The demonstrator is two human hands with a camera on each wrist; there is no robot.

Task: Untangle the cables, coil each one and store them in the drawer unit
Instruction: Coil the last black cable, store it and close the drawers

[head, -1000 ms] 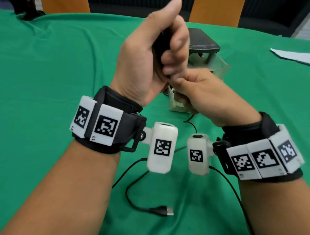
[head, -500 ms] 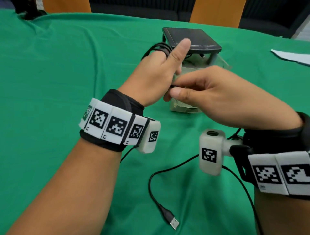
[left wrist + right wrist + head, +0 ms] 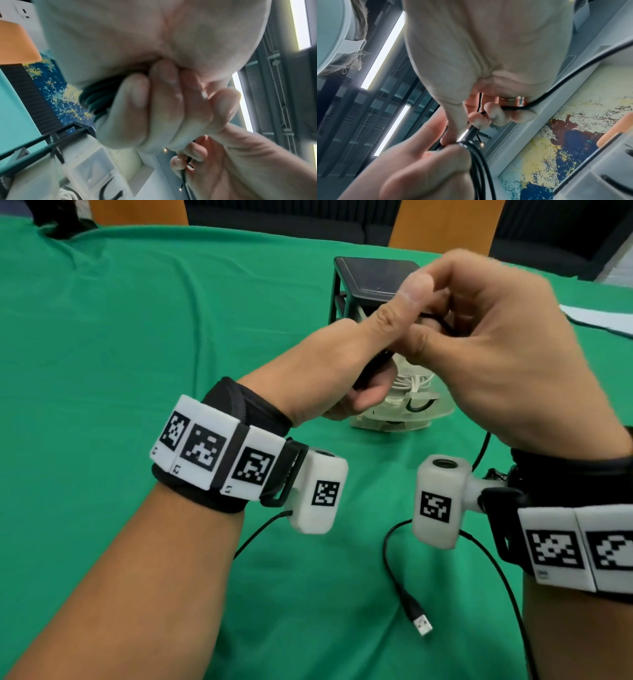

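Left hand (image 3: 346, 371) wrapped around loops of the black cable (image 3: 96, 97), right hand (image 3: 486, 350) pinching the same cable just beside it, both above the drawer unit (image 3: 370, 282), loose plug end (image 3: 422, 625) lying on the green counter (image 3: 137, 337)

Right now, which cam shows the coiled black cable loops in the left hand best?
Left wrist: the black cable loops show stacked side by side under the left hand's curled fingers. The right wrist view catches several strands leaving that fist. In the head view the hands hide nearly all of the coil; only a dark sliver shows.
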